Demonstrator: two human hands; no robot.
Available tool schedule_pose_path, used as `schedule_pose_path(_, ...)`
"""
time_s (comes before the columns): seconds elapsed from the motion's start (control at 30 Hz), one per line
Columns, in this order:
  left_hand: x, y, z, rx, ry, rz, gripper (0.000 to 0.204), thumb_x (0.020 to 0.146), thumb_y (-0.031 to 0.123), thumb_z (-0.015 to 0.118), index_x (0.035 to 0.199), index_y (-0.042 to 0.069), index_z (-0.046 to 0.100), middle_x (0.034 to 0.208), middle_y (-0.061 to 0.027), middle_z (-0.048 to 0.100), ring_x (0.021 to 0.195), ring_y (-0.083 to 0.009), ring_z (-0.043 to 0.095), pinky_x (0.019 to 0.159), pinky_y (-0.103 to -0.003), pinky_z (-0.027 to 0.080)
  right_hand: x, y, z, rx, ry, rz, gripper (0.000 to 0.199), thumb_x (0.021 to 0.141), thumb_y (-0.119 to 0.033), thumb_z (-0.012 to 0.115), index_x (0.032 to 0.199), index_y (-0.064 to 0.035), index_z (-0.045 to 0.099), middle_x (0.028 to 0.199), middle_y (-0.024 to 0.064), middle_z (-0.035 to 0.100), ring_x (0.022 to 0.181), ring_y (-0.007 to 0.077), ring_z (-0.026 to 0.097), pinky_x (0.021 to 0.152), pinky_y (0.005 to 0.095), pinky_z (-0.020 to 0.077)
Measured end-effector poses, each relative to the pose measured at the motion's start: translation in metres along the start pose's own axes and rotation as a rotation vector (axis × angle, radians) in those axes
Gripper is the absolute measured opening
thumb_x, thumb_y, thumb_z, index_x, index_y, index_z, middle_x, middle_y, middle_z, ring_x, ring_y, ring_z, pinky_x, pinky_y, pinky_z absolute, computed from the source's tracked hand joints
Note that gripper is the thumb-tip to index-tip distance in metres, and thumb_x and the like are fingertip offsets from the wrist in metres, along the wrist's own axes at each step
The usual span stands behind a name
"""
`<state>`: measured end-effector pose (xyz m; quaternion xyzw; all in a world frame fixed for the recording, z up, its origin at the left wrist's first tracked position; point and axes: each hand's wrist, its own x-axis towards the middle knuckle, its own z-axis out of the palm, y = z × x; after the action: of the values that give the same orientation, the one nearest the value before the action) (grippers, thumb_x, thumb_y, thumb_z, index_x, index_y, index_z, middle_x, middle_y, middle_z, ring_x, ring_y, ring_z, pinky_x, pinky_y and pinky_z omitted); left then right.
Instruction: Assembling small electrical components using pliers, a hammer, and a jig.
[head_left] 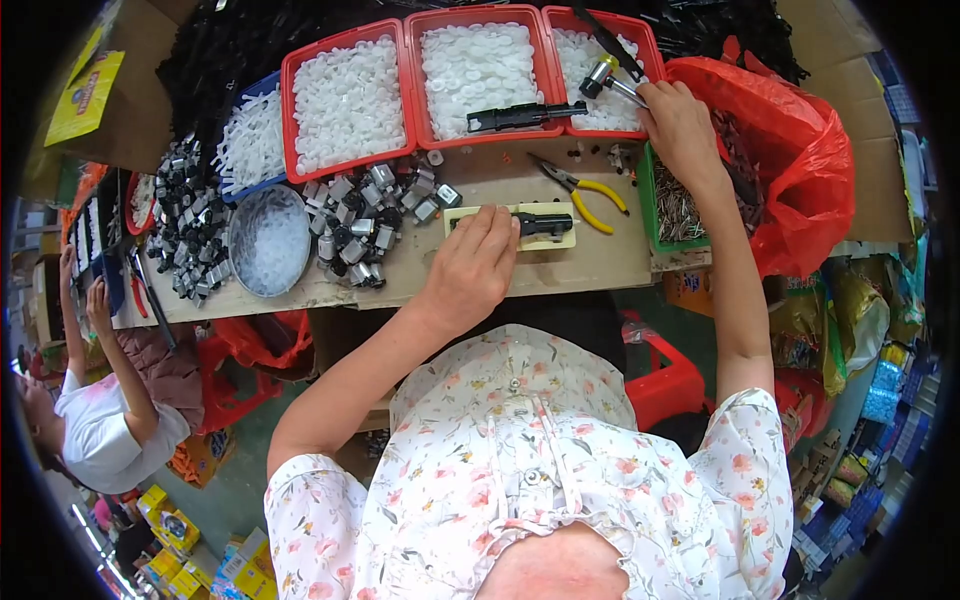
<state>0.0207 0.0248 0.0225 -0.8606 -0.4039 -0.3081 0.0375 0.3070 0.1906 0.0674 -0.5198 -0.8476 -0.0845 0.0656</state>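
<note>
- The cream block (548,242) sits on the bench (615,262), near its front edge, with a black part (546,225) lying in it.
- The left hand (482,262) covers the left portion of the cream block, fingers together on the black part; whether they clamp it, I cannot tell.
- The right hand (682,125), beyond and to the right of the cream block, is closed on the handle of a small hammer (627,92).
- Pliers with yellow handles (573,184) lie just right of the cream block; farther right stands a green box (650,205) of small metal pieces.
- Left of the cream block is a pile of small motors (355,230), then a bowl (268,295).
- Beyond the cream block, red trays (455,141) hold white pieces.
</note>
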Motion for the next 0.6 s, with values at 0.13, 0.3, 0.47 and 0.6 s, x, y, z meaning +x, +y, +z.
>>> schedule_pose_path(0.13, 0.000, -0.001, -0.001, 0.036, -0.024, 0.029, 0.035, 0.076, 0.005, 0.064, 0.105, -0.014, 0.067, 0.110, -0.0241, 0.064, 0.106, -0.0368, 0.064, 0.090, -0.042, 0.053, -0.026, -0.023, -0.033, 0.281, 0.094, 0.003, 0.020, 0.096, -0.006, 0.057, 0.114, 0.0027, 0.061, 0.093, 0.0198, 0.064, 0.085, 0.0368, 0.063, 0.072, 0.0414, 0.0491)
schedule_pose_path(0.3, 0.001, -0.002, -0.001, 0.054, -0.017, 0.045, 0.033, 0.077, 0.005, 0.064, 0.104, -0.013, 0.067, 0.108, -0.0238, 0.064, 0.105, -0.0364, 0.064, 0.089, -0.041, 0.053, -0.096, -0.077, -0.076, 0.733, 0.170, 0.034, 0.025, 0.099, -0.006, 0.053, 0.123, 0.0026, 0.057, 0.085, 0.0222, 0.061, 0.074, 0.0382, 0.062, 0.068, 0.0387, 0.0486)
schedule_pose_path(0.47, -0.001, -0.003, 0.004, 0.094, -0.013, 0.063, 0.034, 0.076, 0.002, 0.066, 0.107, -0.011, 0.066, 0.111, -0.0220, 0.064, 0.105, -0.0369, 0.065, 0.086, -0.041, 0.055, -0.114, -0.105, -0.057, 0.709, -0.282, -0.095, 0.033, 0.095, -0.002, 0.056, 0.128, 0.0005, 0.053, 0.095, 0.0270, 0.065, 0.082, 0.0455, 0.064, 0.067, 0.0479, 0.0504)
schedule_pose_path(0.6, -0.002, -0.002, 0.002, 0.076, -0.013, 0.051, 0.032, 0.078, 0.002, 0.065, 0.107, -0.011, 0.066, 0.110, -0.0219, 0.064, 0.106, -0.0362, 0.065, 0.087, -0.041, 0.054, -0.112, -0.120, -0.086, 0.828, -0.001, 0.162, 0.029, 0.098, -0.005, 0.054, 0.127, 0.0027, 0.056, 0.082, 0.0233, 0.063, 0.074, 0.0451, 0.062, 0.064, 0.0464, 0.0482)
